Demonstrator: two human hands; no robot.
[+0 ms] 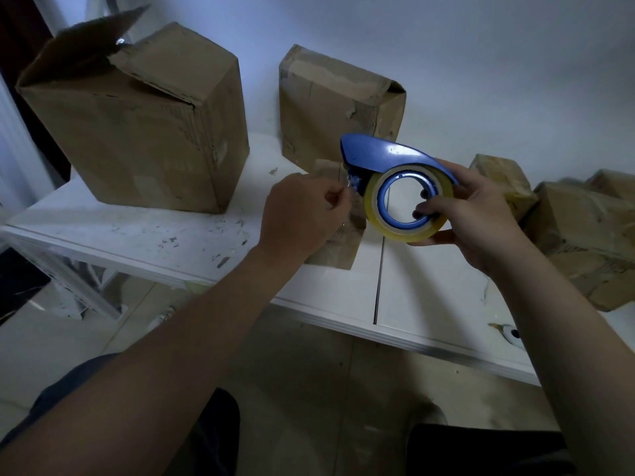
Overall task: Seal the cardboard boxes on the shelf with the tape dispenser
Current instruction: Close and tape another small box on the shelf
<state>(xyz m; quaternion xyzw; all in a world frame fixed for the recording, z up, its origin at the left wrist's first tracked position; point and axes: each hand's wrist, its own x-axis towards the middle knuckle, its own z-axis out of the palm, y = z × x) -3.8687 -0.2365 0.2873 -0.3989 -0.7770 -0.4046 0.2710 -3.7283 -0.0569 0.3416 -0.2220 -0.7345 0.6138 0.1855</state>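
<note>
My right hand [481,214] holds a blue tape dispenser [388,156] with a roll of clear tape [372,204], raised above the white shelf [137,231]. My left hand [302,214] pinches the loose tape end at the dispenser's mouth. Behind the dispenser stands a middle cardboard box [330,104], its top flaps folded down and creased. A larger cardboard box [144,125] stands at the left with one top flap sticking up. Its top is not closed.
Several crumpled smaller cardboard boxes [584,242] lie at the right end of the shelf. A flat piece of cardboard [336,249] lies under my left hand. A small white-and-yellow object [510,333] rests near the shelf's front edge. A wall rises right behind the boxes.
</note>
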